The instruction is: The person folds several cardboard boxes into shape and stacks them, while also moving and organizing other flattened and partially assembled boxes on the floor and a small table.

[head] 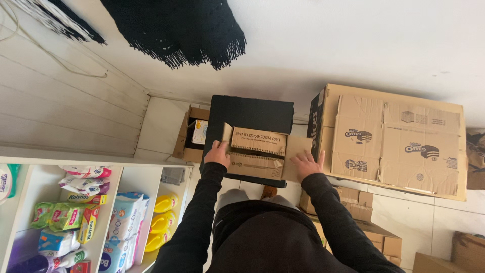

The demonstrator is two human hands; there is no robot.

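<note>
A small brown corrugated cardboard box [258,151] sits on top of a black, square-topped stand [251,114], in front of the person and between an open brown carton with small packets inside [191,137] on the left and a large brown cardboard carton with printed panels [399,139] on the right. The left hand [217,153] lies flat on the left end of the small box, its fingers [221,145] spread only a little and pressing on the cardboard near a short upturned flap. The right hand [307,164] rests palm down on the long side flap that folds out to the right, fingers together and extended; neither hand closes around anything. As far as can be judged, the box is only partly dealt with: the two middle flaps lie roughly flat across the top with a dark slit between them, while the left flap stands up and the right one lies splayed outward, so the top is neither fully shut nor fully opened. What the box holds cannot be seen. No tape or tool shows near the hands. Smaller brown cartons [371,222] are stacked on the pale tiled floor [429,212] below the right arm. On the left, a white shelf unit [76,163] carries colourful soft packs and a row of yellow plastic bottles [164,217]. A black fringed cloth [177,30] hangs against the white wall beyond.
</note>
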